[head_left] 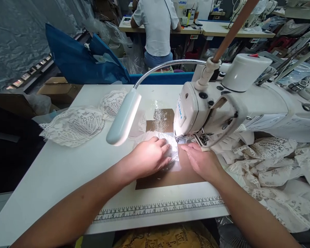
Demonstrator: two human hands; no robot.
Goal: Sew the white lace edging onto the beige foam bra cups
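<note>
White lace fabric (174,151) lies under the needle area of a white JUKI sewing machine (191,106). My left hand (151,156) rests palm down on this fabric, left of the presser foot (180,138), fingers stretched and slightly apart. Just right of the foot is my right hand (203,160), its fingertips pressed together close to the fabric's edge. Whatever those fingertips hold, if anything, is too small to make out. Beneath both hands, brown sheeting (155,181) covers part of the machine bed.
A lamp (124,117) on a bendable neck hangs over the table left of the machine. Lace cup-shaped pieces (74,125) lie at left; a lace heap (279,172) is at right. A printed ruler (160,208) runs along the front edge. Another person (158,31) sits ahead.
</note>
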